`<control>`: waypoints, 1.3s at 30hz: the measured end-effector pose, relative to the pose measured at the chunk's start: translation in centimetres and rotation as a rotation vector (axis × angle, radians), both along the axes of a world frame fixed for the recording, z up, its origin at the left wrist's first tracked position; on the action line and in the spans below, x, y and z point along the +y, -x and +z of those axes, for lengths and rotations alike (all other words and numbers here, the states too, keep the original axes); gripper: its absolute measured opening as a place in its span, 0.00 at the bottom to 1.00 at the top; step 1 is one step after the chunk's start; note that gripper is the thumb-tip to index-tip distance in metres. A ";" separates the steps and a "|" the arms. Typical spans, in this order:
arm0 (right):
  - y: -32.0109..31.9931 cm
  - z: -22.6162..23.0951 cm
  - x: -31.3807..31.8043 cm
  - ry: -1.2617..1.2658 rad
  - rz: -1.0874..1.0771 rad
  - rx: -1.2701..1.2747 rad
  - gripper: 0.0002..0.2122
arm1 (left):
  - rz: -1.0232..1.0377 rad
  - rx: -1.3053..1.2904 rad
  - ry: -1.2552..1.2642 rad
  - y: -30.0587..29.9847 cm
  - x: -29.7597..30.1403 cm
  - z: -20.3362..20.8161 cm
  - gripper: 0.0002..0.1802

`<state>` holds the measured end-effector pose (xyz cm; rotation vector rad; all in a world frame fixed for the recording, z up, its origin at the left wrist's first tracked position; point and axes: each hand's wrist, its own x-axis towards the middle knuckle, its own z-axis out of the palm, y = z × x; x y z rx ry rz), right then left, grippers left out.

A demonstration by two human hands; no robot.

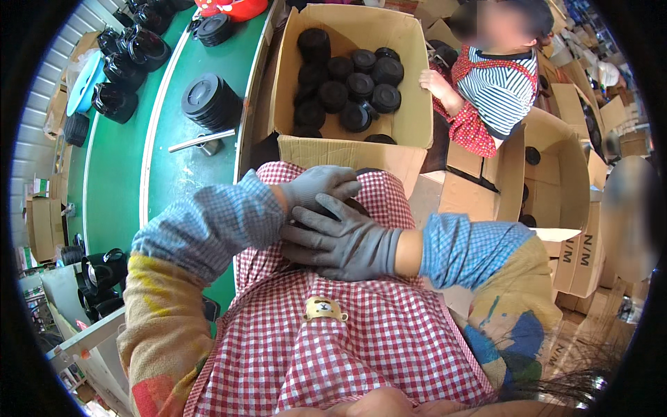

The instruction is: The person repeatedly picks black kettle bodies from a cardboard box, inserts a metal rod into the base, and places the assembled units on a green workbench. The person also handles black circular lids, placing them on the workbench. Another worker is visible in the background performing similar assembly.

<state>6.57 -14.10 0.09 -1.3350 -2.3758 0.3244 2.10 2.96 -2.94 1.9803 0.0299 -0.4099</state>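
Both my hands, in grey work gloves, rest together in my lap on a red-and-white checked apron (pixel 333 354). My left hand (pixel 321 187) lies on the far side, its fingers loosely bent and pointing right. Nearer to me, my right hand (pixel 344 240) lies with its fingers apart and stretched to the left, touching the left hand. No held object shows in either hand; a small dark patch between them is too hidden to name. Just beyond my knees stands an open cardboard box (pixel 351 149) with several black round parts (pixel 360 85) inside.
On the green workbench (pixel 118 187) at left are a stack of black discs (pixel 208 101), a metal bar (pixel 201 141) and glossy black housings (pixel 114 101). A co-worker (pixel 500 90) sits at far right, one hand on the box edge. Another open carton (pixel 556 153) stands right.
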 end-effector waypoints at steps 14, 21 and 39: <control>-3.9 -2.1 -5.5 0.214 -0.859 0.848 0.27 | 1.039 -0.269 0.326 14.0 9.2 -2.0 0.18; -3.0 -6.3 -7.2 0.117 -0.855 0.714 0.25 | 1.226 -0.287 -0.120 27.4 10.0 -0.1 0.19; -4.0 -2.3 -7.2 0.225 -0.856 0.895 0.24 | 1.981 0.671 -1.235 55.3 24.0 4.0 0.32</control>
